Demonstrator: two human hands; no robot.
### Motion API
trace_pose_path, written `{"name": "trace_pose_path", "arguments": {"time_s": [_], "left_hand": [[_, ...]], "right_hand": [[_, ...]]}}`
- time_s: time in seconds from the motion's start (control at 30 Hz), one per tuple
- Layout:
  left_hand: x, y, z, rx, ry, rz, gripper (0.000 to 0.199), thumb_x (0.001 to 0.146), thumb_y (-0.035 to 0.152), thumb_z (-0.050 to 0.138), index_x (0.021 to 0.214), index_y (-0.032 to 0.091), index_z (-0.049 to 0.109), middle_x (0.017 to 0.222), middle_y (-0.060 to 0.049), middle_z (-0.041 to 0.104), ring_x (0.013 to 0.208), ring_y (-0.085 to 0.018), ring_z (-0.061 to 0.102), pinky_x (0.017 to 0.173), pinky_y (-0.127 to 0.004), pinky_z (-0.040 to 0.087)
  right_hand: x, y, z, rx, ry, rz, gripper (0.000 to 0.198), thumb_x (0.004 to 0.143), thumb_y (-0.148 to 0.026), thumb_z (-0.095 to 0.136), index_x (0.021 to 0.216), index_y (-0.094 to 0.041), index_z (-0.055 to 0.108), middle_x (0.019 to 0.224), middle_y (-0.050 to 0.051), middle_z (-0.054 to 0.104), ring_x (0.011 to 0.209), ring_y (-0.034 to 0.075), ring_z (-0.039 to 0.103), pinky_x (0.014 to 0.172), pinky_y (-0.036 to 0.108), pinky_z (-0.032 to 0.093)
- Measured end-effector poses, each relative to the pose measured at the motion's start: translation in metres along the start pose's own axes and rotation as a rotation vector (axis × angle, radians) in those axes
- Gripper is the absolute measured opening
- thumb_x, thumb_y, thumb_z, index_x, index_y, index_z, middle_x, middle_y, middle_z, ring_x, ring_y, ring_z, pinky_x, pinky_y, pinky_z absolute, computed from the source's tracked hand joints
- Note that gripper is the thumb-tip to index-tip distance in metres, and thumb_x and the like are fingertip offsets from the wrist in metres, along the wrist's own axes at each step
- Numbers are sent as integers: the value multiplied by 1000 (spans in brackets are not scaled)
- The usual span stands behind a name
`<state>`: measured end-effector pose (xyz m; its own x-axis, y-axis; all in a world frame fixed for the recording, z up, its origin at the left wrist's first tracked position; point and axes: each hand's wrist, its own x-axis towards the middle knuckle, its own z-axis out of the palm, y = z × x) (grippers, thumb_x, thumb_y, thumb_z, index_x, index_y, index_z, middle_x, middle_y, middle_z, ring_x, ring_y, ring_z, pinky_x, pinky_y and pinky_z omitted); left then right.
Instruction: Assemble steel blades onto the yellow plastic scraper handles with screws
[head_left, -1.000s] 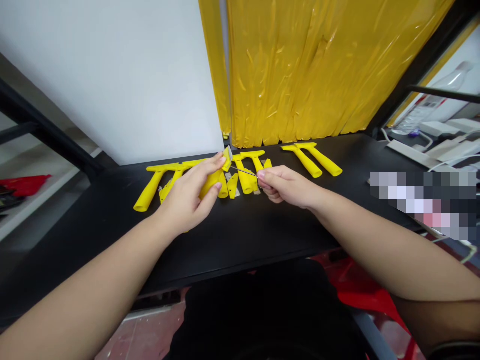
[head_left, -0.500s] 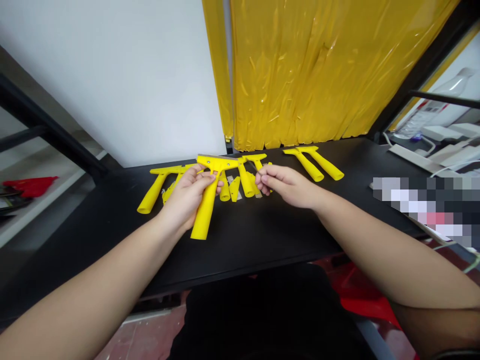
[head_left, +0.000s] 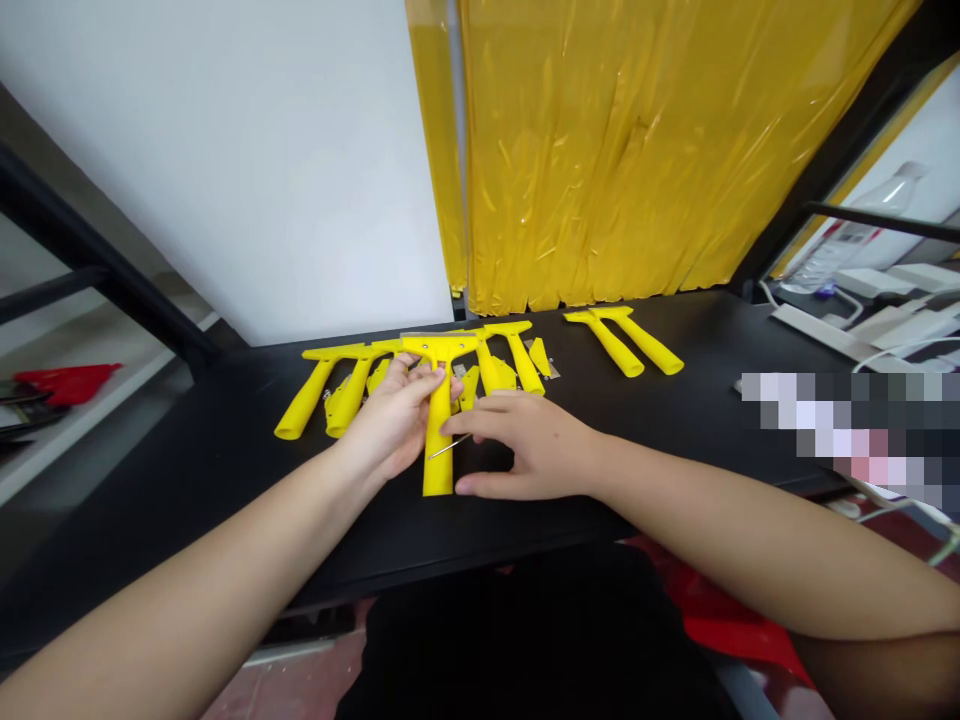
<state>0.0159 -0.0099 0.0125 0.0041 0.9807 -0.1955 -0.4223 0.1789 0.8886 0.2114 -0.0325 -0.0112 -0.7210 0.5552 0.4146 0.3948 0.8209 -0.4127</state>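
My left hand (head_left: pixel 409 415) is closed around the neck of a yellow scraper (head_left: pixel 439 450), holding it above the black table. The scraper's wide head points away from me, with a thin metal blade along its far edge and two small screws in it. My right hand (head_left: pixel 525 445) has a thin metal rod-like tool (head_left: pixel 450 447) in its fingers, and the tool lies across the scraper's handle. Its thumb is apart from the other fingers, close to the handle's lower end. Fingers hide the tool's other end.
Several yellow scrapers (head_left: pixel 304 400) lie along the back of the black table (head_left: pixel 645 430), among small yellow plates (head_left: pixel 540 356) and metal pieces. Two more scrapers (head_left: pixel 619 345) lie to the right. White power strips (head_left: pixel 832 335) and a plastic bottle (head_left: pixel 847 235) are at the far right.
My right hand has moved left and nearer to me, bringing the metal tool over the scraper's handle. The held scraper has turned more upright in view and shifted slightly right.
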Motion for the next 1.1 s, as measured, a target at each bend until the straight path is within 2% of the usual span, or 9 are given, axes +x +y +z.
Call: {"name": "trace_pose_path", "arguments": {"time_s": [0.13,0.27,0.37,0.53,0.63,0.77,0.9,1.0,1.1], "left_hand": [[-2,-4,3,0,-48,-17,35,95,4,67,112,25,45,99,0,69,85,-16,79,77,-28,67],[0,-8,-3,-4,-141,-12,42,91,5,73,111,26,42,99,0,70,95,-20,81,92,-37,68],[2,-8,-8,-3,-197,38,40,91,8,76,114,24,47,102,-1,71,99,-18,79,101,-39,66],[7,-5,-18,26,-257,77,42,90,8,78,125,19,58,110,-4,74,104,-15,76,111,-36,60],[10,-6,-25,84,-311,106,41,88,12,82,123,20,62,107,-2,74,111,-16,75,117,-40,56],[12,-7,-30,166,-364,100,41,85,18,88,120,21,67,104,-1,72,109,-17,74,116,-41,56],[11,-8,-30,215,-395,96,38,83,24,91,114,22,69,104,0,71,105,-16,73,111,-38,57],[10,-7,-30,252,-407,109,36,82,25,92,110,22,71,104,0,70,105,-16,73,108,-36,57],[10,-6,-31,294,-416,138,33,82,25,92,107,21,71,104,0,69,104,-17,72,105,-36,57]], "right_hand": [[1,-4,4,-59,15,-26,55,95,-62,76,135,-24,74,110,9,76,103,28,69,95,44,53],[0,-5,6,-56,22,-7,64,84,-68,84,128,-21,77,105,10,77,99,28,70,93,43,55],[-4,-4,1,-14,86,7,66,80,-69,87,125,-23,76,104,8,77,95,27,71,89,42,56],[-13,15,-29,83,251,3,56,80,-56,92,125,-27,74,114,4,81,95,23,73,86,37,57],[-21,38,-53,27,286,93,55,79,-51,92,123,-24,73,114,5,81,95,24,74,87,37,56],[-29,60,-70,-71,312,195,33,87,-43,85,111,-24,72,113,6,81,104,27,77,95,40,56],[-29,59,-70,-133,401,174,18,94,-36,76,106,-25,69,112,6,82,102,27,78,94,40,57],[-29,58,-69,-153,436,182,22,94,-39,74,110,-25,69,113,6,81,101,27,77,92,40,56],[-32,66,-71,-164,443,283,29,95,-45,72,115,-24,69,109,6,81,87,25,73,81,37,54]]}}
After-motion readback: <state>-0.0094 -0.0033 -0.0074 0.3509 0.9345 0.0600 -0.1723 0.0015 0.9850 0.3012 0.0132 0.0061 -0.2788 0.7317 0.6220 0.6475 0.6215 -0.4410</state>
